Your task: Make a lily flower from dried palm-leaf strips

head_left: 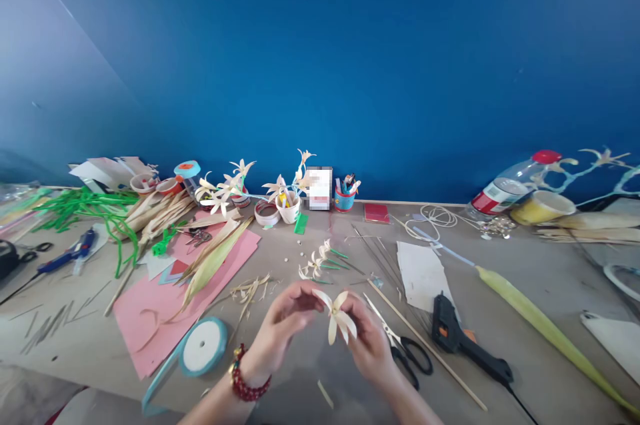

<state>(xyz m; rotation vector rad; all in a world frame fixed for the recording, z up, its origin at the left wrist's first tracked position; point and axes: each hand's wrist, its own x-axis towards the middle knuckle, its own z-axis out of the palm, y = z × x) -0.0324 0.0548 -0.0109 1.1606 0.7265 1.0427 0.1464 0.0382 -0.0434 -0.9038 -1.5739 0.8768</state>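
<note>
A cream husk flower (336,320) with several long pointed petals is held up between my hands, its face turned toward me. My right hand (369,335) grips it from behind on the right, and the stem side is hidden by the fingers. With curled fingers, my left hand (291,313) pinches the tip of the upper-left petal. Just beyond my hands lie small cream flowers (316,264) on green stems. Scissors (407,350) with black handles rest beside my right hand. A roll of light blue ribbon (204,345) stands left of my left wrist.
A black glue gun (467,342) and a thin wooden stick (430,346) lie at right, near a long green husk (545,325). Pink paper (145,318) carries dried husks at left. A white cup of flowers (289,208) and a pen holder (345,198) line the blue wall (320,65).
</note>
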